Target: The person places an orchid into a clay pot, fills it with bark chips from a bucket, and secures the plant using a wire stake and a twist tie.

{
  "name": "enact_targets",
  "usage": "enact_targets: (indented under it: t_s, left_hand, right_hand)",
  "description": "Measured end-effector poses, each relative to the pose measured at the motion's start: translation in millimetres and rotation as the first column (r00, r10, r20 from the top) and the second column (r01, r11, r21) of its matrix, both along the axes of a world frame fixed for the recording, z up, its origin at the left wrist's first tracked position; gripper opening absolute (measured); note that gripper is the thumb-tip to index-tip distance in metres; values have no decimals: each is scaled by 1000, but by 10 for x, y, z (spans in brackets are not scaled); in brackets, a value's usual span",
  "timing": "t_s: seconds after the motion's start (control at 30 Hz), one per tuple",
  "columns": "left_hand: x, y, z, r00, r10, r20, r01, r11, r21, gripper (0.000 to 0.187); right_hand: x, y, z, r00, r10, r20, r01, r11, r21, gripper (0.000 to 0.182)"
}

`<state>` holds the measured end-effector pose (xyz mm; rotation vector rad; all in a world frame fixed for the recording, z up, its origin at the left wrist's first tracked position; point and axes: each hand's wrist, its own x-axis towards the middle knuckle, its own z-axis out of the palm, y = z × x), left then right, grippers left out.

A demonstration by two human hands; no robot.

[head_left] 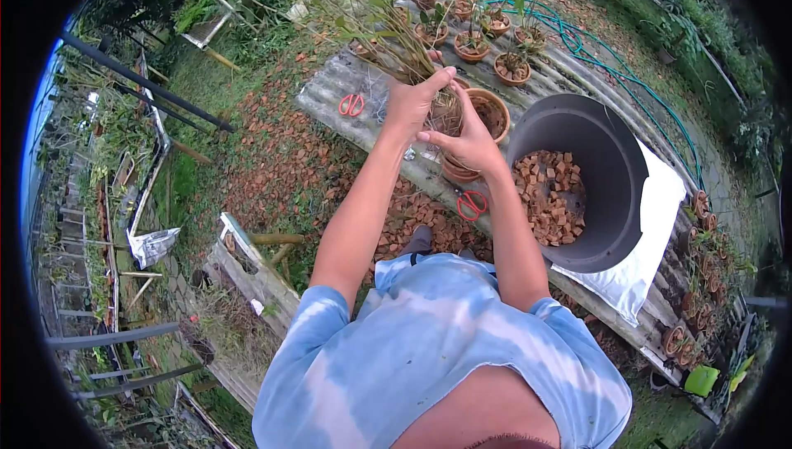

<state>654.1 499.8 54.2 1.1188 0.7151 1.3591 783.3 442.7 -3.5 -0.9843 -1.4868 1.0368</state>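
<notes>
1. Here we are, just left of the big plastic tub point(609, 177): the left hand point(408, 108) grasps the leafy plant point(403, 51) at its stem bases, while the right hand point(470, 142) cradles its matted root ball point(445, 112).
2. The step looks like steadying or sorting those roots; any next move calls for both hands supporting stems and roots together.
3. Counting up! One tub, brick chunks point(549, 193) inside, too many to count; one white sack point(660, 202) beneath it.
4. Two red-handled scissors, both left of the tub: one near point(471, 205), one farther point(352, 105).
5. Two larger terracotta pots, one close by the tub point(505, 119), one under the right hand point(459, 173).
6. Beyond the tub's upper-left side, at least seven small potted plants point(511, 70).
</notes>
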Motion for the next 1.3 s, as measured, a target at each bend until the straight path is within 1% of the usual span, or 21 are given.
enact_targets:
  t_s: [0.03,0.07,0.1,0.2,0.23,0.33,0.37,0.47,0.5,0.57,0.6,0.63,0.73,0.77,0.9,1.0,1.03,1.13,1.2,1.23,1.3]
  left_hand:
    - [11,-37,92,998,-28,58,31,998,-49,43]
    - [12,-20,151,992,-52,117,63,994,-93,43]
    - [8,77,100,989,-74,129,85,993,-80,44]
    - [-81,273,161,988,-107,109,108,994,-10,46]
    - [-103,381,103,997,-38,66,36,999,33,44]
    - [-241,604,96,999,48,-16,-47,997,58,40]
    - [-261,695,47,997,71,-22,-67,990,123,36]
    - [-281,926,-127,982,44,-182,-3,975,222,31]
    - [-245,948,-156,980,36,-195,9,975,224,25]
    - [-162,917,-242,975,19,-221,30,975,218,15]
    - [-121,882,-287,974,-11,-225,57,978,201,16]
    - [-80,852,-319,973,-36,-227,81,979,188,17]
    - [67,819,-394,957,-94,-274,151,970,193,21]
    - [113,815,-419,949,-105,-296,169,965,200,22]
    - [241,864,-544,925,-65,-375,147,970,195,27]
    - [334,979,-714,947,-62,-316,114,982,148,26]
    - [360,997,-688,954,-60,-294,106,984,145,27]
    - [431,1010,-569,960,-32,-280,80,984,162,27]
    - [520,988,-516,942,15,-334,59,976,209,28]
    - [610,994,-584,959,32,-283,47,962,269,28]
    - [716,884,-651,966,11,-259,65,958,281,28]
  right_hand:
    - [-29,14,-20,1000,-1,-1,1,1000,-20,107]
    - [-48,11,-34,999,11,-33,-13,999,-36,90]
    - [-88,-22,54,998,23,-65,-26,998,-53,73]
    - [-268,-26,225,993,2,-117,-34,961,-275,49]
    - [-342,-2,157,996,-60,-72,44,977,-211,29]
    - [-407,96,87,987,-138,87,158,945,-286,28]
    - [-448,93,68,936,-207,284,270,941,-204,29]
    - [-561,0,116,711,-360,604,364,923,123,27]
    - [-591,-52,228,703,-355,617,393,916,79,21]
    - [-536,-134,285,620,-401,675,429,893,137,19]
    - [-499,-192,315,576,-418,703,439,883,166,19]
    - [-476,-254,387,542,-462,702,449,865,223,18]
    - [-326,-327,446,501,-478,722,464,852,242,18]
    - [-245,-309,386,546,-517,659,468,841,272,18]
    - [165,-216,82,568,-519,640,545,819,180,20]
    - [275,-234,-4,709,-589,387,619,783,58,27]
    - [243,-266,173,724,-545,422,611,792,-26,34]
    - [332,-229,265,765,-495,413,582,806,-112,31]
    - [441,-192,152,757,-476,447,551,833,-46,29]
    - [490,-169,71,753,-466,464,534,846,-16,28]
    - [570,-67,-79,678,-454,578,522,851,56,26]
